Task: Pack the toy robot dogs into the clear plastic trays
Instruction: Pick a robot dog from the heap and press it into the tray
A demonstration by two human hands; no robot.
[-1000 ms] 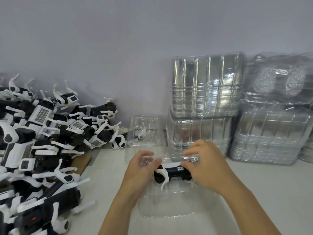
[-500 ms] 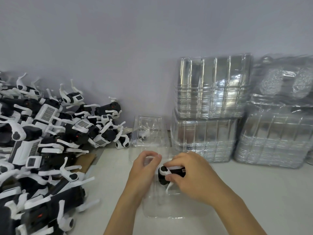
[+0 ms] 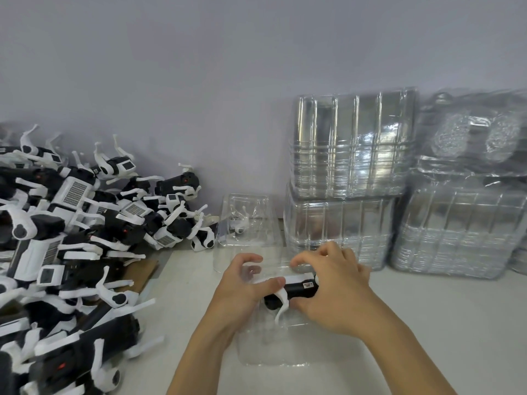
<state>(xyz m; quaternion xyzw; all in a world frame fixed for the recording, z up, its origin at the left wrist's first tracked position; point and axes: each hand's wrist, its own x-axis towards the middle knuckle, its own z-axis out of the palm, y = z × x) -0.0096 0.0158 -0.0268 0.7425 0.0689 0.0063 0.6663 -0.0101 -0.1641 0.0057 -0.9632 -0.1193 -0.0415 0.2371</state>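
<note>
A black and white toy robot dog [image 3: 296, 289] lies on its side in a clear plastic tray [image 3: 273, 354] on the white table in front of me. My right hand [image 3: 333, 289] grips the dog's body from the right, fingers curled over its top. My left hand [image 3: 242, 283] holds the tray's left edge, and its thumb presses on the dog's white part. A big heap of the same robot dogs [image 3: 71, 238] covers the table's left side.
Behind the hands, a clear tray [image 3: 245, 220] leans near the wall with a white piece showing through it. Tall stacks of clear trays [image 3: 350, 172] stand at the back right, and more wrapped stacks [image 3: 462, 223] lie further right. A piece of brown cardboard [image 3: 139, 275] lies under the heap.
The dog has been turned and now lies lengthwise, with more of its black body showing. My right hand has shifted right along it, and my left thumb has come onto the dog.
</note>
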